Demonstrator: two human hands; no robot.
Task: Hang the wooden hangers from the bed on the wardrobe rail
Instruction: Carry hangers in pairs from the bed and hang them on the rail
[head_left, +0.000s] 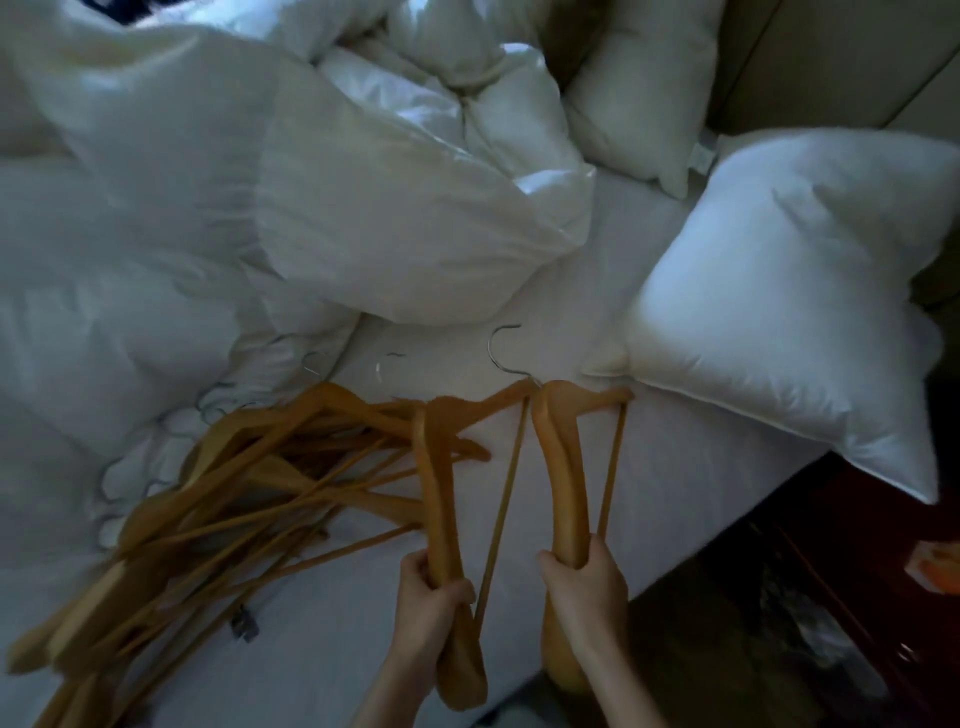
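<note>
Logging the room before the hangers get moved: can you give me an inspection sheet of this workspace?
Surface: bed sheet, white, mostly covered by bedding.
Job's things: pile of wooden hangers on the sheet at left; two more are in the hands.
Clutter: loose pillow at right; plastic-wrapped pillow behind the pile; duvet at left.
Hands: left hand grips the near end of one hanger; right hand grips the near end of another hanger.
Cables: nothing seen.
Surroundings: dark wooden furniture beside the bed at right; headboard at top right; wardrobe rail not in view.
</note>
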